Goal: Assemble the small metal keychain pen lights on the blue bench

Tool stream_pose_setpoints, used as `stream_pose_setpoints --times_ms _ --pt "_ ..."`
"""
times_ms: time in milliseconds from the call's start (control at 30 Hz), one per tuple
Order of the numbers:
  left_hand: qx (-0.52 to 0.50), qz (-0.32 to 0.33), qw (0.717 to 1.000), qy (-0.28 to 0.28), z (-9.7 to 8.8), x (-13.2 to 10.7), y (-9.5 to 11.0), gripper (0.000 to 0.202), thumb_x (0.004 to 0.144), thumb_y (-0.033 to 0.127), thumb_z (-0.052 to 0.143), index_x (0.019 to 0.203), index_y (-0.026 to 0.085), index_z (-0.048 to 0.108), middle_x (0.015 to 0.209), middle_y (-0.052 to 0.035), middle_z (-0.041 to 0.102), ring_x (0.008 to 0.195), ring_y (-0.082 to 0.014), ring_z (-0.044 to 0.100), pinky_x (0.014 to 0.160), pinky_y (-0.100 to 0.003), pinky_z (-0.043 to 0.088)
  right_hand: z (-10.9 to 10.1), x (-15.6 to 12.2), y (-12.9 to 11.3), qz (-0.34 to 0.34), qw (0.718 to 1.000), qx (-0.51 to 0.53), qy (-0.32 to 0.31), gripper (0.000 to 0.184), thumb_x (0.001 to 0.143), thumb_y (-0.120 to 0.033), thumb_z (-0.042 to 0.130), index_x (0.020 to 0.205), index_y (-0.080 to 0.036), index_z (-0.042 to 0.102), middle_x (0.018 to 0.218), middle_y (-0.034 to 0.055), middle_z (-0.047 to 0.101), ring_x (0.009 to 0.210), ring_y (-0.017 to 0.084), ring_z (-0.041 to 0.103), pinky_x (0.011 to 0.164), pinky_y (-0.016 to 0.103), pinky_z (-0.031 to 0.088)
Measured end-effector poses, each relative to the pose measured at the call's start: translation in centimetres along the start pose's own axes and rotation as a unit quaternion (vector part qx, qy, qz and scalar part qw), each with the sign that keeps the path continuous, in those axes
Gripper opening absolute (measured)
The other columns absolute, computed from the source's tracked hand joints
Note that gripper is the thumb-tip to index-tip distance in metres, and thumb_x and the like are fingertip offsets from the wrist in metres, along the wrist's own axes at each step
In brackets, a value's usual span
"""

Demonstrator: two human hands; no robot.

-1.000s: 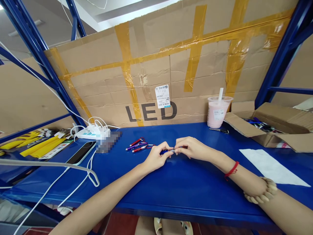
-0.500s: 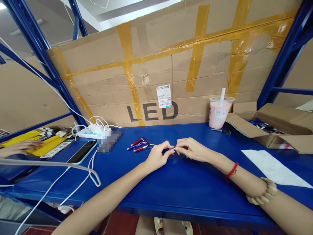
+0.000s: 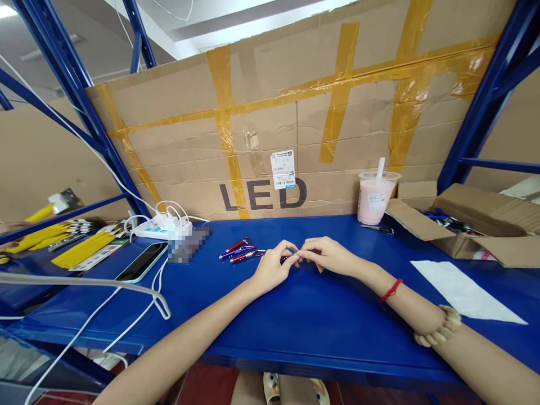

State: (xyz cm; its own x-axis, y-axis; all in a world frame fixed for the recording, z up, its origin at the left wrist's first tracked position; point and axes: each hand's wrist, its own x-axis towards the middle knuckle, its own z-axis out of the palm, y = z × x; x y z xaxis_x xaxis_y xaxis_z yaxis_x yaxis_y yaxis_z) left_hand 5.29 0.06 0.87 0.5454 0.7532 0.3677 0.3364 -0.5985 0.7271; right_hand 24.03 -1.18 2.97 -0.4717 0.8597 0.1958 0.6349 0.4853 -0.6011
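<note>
My left hand [image 3: 272, 267] is closed, thumb and fingers pinched round a small dark metallic piece [image 3: 283, 260] mostly hidden by the fingers. My right hand [image 3: 331, 256] meets it fingertip to fingertip just to the right, closed in a pinch at the end of that piece; what lies between its tips is too small to make out. Left of my left hand, several slim keychain penlights lie on the blue table [image 3: 329, 332]: a red penlight [image 3: 237, 244], a purple penlight [image 3: 234, 252] and another red penlight [image 3: 242, 257], with small clasps or cords.
A phone [image 3: 142, 262], white cables and a power strip [image 3: 162, 228] lie to the left. At the right are a pink drink cup [image 3: 373, 199], a dark slim tool [image 3: 377, 229], an open carton [image 3: 459, 244] with small items, and white paper [image 3: 466, 292]. Yellow packets [image 3: 84, 249] lie far left.
The fingertips of both hands have drawn closer together, my right fingers now bent over the joint. Another person's hand at the far left has moved away from the yellow packets. The view has shifted slightly.
</note>
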Motion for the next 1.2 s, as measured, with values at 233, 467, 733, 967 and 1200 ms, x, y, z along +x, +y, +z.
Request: stream_pose_setpoints --times_ms 233,467,733,967,1200 --pt "-0.085 -0.043 0.995 0.024 0.1 0.4 -0.2 0.021 0.087 0.033 0.045 0.094 0.014 0.047 0.071 -0.0029 0.064 0.057 -0.0098 0.048 0.059 -0.022 0.037 -2.1 -0.1 0.8 0.094 0.963 -0.171 0.184 0.036 0.085 -0.051 0.044 0.086 -0.024 0.069 0.089 0.0005 0.064 0.065 0.011 0.057 0.056 0.022 0.034" --pt "-0.217 -0.097 0.971 0.032 0.0 0.7 -0.2 0.040 0.083 0.048 0.048 0.101 0.012 0.045 0.079 -0.0074 0.063 0.060 -0.0096 0.049 0.056 -0.022 0.034 -2.3 -0.5 1.9 0.174 0.927 -0.326 0.060 0.026 0.083 -0.038 0.054 0.100 -0.025 0.068 0.109 0.0050 0.058 0.098 0.022 0.056 0.066 0.027 0.039" --pt "-0.321 -0.134 0.936 0.060 0.0 0.9 0.2 0.058 0.075 0.059 0.055 0.106 0.011 0.046 0.063 0.0029 0.041 0.054 -0.0071 0.034 0.053 -0.022 0.026 -1.4 -0.1 1.4 0.161 0.942 -0.292 0.037 0.021 0.079 -0.019 0.053 0.092 -0.020 0.070 0.099 0.0049 0.064 0.092 0.022 0.058 0.069 0.029 0.042" --pt "-0.310 -0.153 0.936 0.067 0.3 0.6 0.4 0.052 0.066 0.053 0.068 0.083 0.015 0.036 0.065 0.0050 0.029 0.056 -0.0046 0.027 0.053 -0.020 0.024 -0.4 0.0 0.8 0.100 0.977 -0.175 0.064 0.018 0.082 -0.035 0.054 0.084 -0.022 0.067 0.090 0.0016 0.065 0.082 0.017 0.060 0.066 0.027 0.041" --pt "-0.291 -0.111 0.950 0.038 0.5 0.7 -0.4 0.045 0.075 0.050 0.059 0.078 0.016 0.029 0.059 0.0060 0.036 0.053 -0.0050 0.029 0.051 -0.020 0.022 0.4 0.0 -0.5 -0.064 0.993 -0.066 0.074 0.022 0.086 -0.037 0.050 0.092 -0.021 0.064 0.092 -0.0011 0.065 0.080 0.011 0.059 0.071 0.022 0.043"
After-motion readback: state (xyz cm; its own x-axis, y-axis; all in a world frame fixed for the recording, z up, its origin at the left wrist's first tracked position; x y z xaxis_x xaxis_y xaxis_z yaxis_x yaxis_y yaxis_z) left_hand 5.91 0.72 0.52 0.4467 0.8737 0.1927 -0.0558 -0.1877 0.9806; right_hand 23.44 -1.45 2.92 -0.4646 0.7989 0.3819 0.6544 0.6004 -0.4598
